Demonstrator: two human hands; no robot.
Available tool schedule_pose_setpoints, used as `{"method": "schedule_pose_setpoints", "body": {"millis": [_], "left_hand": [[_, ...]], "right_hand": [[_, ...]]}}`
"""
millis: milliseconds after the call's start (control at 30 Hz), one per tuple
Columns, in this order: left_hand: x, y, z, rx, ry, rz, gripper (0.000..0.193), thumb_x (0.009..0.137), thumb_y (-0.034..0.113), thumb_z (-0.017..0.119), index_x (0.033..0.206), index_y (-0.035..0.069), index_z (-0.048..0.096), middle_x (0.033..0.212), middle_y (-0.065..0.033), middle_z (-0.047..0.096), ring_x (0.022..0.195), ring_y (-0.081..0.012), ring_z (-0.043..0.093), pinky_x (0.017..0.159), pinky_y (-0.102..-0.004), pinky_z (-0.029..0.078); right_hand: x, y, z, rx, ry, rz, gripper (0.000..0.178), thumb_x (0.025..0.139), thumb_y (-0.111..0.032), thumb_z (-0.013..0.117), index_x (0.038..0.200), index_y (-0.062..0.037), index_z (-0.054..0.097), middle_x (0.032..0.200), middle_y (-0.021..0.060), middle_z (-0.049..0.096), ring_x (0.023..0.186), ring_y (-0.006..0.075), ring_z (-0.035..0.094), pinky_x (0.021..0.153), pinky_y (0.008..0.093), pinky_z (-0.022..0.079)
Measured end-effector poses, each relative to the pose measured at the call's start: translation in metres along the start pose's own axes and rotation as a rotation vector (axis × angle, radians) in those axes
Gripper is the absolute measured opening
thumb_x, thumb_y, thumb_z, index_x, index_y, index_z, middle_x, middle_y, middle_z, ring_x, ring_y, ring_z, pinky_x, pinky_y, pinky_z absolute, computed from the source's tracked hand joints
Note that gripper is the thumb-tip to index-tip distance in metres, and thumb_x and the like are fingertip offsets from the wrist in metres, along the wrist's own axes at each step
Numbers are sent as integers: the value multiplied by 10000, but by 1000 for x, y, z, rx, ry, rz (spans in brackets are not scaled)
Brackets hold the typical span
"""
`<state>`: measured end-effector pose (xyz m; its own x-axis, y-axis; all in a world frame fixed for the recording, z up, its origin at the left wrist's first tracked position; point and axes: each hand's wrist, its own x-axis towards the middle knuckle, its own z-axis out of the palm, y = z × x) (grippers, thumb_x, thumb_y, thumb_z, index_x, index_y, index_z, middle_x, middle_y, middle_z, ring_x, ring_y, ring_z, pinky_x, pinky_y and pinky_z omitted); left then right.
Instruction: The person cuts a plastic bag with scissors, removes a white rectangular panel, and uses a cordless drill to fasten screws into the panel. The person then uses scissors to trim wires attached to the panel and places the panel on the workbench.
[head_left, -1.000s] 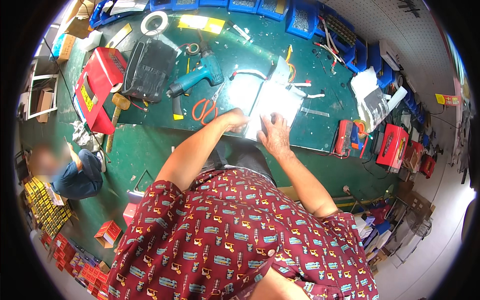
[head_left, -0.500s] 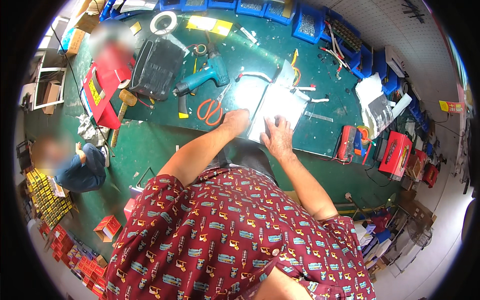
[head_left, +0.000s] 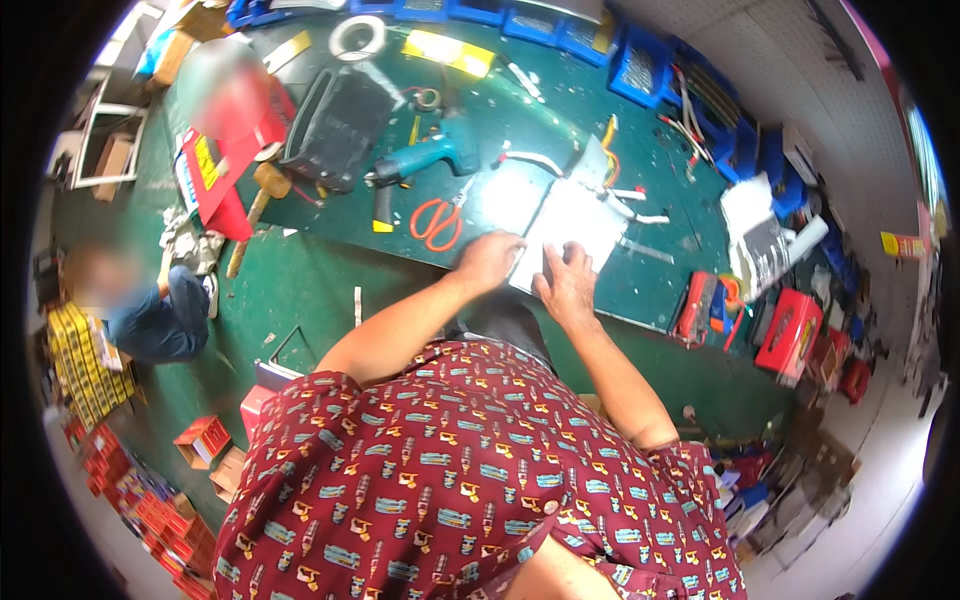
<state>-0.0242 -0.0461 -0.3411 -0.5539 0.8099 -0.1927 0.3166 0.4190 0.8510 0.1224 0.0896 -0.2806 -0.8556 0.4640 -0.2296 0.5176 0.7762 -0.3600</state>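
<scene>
A flat, pale, shiny rectangular metal sheet [head_left: 572, 228] lay on the green workbench [head_left: 480, 130] just above the centre of the frame, its long axis running from lower left to upper right, tilted away from the person. Both hands rested at its near, lower end. The left hand [head_left: 488, 262] sat at the sheet's lower left corner, fingers curled loosely over the edge; whether they actually pinched the sheet or only pressed on it could not be told. The right hand [head_left: 568, 288] lay palm down on the lower edge, fingers spread and flat, gripping nothing. So the sheet stretched up and to the right of both sets of fingers, and the right hand lay further onto it, while the left held only the corner. Just left of the left hand lay orange-handled scissors [head_left: 436, 222], close to the sheet's left edge but apart from it. Further up and left lay a teal cordless drill [head_left: 428, 162], well apart from either hand.
</scene>
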Motion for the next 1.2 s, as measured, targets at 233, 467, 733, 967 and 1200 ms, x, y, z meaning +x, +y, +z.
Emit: {"method": "schedule_pose_setpoints", "body": {"millis": [233,467,733,967,1200], "left_hand": [[-11,6,11,-88,52,-230,240,879,112,641,1107,53,686,1051,-201,708,1001,-361,679,888,-449,535],[2,-15,22,-6,4,-206,196,851,46,627,1035,39,692,991,-213,717,986,-377,700,858,-467,551],[17,6,16,260,-107,-129,234,852,34,604,1076,-6,656,1112,-236,684,1067,-372,686,889,-461,559],[23,9,16,350,-96,-130,248,838,71,626,1073,3,666,1046,-197,732,1005,-337,723,844,-438,581],[17,-17,11,315,-159,-83,276,847,78,600,1118,50,647,1047,-201,711,1030,-382,695,847,-489,553]], "right_hand": [[0,0,13,-44,60,-124,639,817,-253,756,1410,-115,563,1303,231,472,1129,412,513,933,520,470],[2,-1,9,-88,6,-144,687,832,-236,773,1456,-121,509,1345,240,445,1161,428,495,958,526,463],[5,8,9,-130,-34,-207,705,832,-219,774,1464,-95,485,1341,267,434,1175,439,481,991,529,440],[5,16,8,-127,-66,-252,747,825,-196,783,1486,-85,454,1332,285,422,1187,445,463,1017,527,425],[9,32,0,24,-102,-368,742,810,-151,772,1473,-28,464,1296,295,442,1179,464,479,1027,500,429]]}}
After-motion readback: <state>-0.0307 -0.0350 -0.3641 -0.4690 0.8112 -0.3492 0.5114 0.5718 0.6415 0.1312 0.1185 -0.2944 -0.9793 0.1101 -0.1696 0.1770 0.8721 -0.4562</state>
